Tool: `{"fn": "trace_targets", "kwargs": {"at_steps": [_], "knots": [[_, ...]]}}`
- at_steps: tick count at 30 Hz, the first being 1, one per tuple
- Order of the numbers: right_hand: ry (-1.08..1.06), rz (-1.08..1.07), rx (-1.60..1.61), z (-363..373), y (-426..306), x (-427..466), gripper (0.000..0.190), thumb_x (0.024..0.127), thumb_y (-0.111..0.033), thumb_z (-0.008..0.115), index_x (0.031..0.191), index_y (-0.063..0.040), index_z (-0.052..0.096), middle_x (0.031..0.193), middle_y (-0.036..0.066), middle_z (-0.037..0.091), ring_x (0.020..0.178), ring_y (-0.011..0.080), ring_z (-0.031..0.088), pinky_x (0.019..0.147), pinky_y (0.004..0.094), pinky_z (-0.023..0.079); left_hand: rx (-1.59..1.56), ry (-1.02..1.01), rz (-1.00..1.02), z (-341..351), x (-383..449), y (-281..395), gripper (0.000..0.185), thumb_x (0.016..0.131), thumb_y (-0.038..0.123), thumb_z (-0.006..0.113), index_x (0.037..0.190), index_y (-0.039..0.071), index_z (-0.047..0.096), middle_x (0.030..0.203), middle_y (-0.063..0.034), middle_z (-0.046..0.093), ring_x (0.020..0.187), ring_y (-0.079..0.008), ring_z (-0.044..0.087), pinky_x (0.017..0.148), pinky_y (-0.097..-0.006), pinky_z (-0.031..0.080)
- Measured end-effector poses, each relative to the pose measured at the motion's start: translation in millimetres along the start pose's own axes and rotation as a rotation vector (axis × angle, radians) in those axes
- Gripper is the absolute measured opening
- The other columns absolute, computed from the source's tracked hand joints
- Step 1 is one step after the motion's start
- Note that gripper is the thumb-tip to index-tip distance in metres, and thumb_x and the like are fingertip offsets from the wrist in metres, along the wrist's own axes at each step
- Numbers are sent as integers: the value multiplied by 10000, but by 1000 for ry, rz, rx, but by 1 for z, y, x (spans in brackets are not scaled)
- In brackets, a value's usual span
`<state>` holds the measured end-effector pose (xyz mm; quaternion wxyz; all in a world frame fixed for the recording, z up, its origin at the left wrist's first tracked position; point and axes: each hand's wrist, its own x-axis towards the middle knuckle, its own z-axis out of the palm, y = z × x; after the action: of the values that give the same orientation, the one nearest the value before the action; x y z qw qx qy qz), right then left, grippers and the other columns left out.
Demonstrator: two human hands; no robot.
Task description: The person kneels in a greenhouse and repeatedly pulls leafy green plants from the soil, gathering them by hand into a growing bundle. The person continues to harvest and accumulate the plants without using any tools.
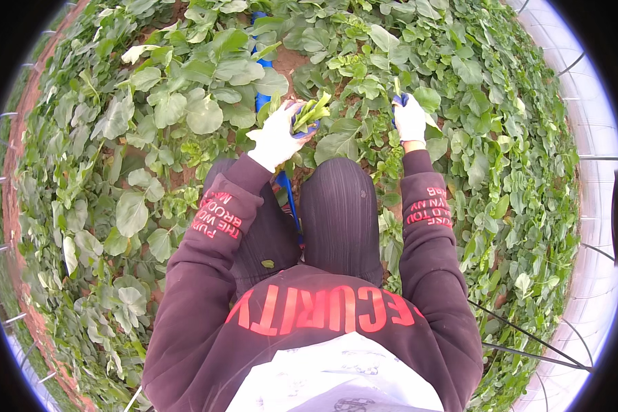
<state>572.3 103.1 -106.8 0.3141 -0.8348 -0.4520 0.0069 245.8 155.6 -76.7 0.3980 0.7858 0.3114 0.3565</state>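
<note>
My left hand, in a white glove with a blue palm, is closed around a bunch of cut green stems above my knees. Farther right, my right hand, gloved the same way, has its fingers closed at a pale green stem among the leaves. Whether a tool is in the right hand cannot be told. Broad-leaved green plants grow below and around both hands.
A blue hose or strip runs over the soil between the plants and passes between my legs. Dense leafy rows spread on both sides. At the right, thin hoops and translucent film border the bed; reddish bare soil lies along the left.
</note>
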Motion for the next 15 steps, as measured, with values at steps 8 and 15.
{"fn": "trace_targets", "kwargs": {"at_steps": [8, 15], "knots": [[-94, -10, -557, 66, -4, 26, 357, 827, -397, 661, 945, -77, 558, 889, 159, 647, 800, 317, 677, 661, 419, 549, 178, 28, 21, 2, 6, -12, 433, 728, 145, 747, 1106, 12, 581, 1022, -142, 588, 900, -292, 598, 799, -360, 481], [-168, -132, -544, 32, 11, 19, 299, 856, -371, 612, 914, -80, 572, 834, 145, 670, 799, 318, 669, 681, 431, 532, 175, -40, 5, 3, 18, 3, 502, 708, 218, 762, 1127, 12, 576, 1033, -182, 586, 946, -374, 585, 815, -413, 478]]}}
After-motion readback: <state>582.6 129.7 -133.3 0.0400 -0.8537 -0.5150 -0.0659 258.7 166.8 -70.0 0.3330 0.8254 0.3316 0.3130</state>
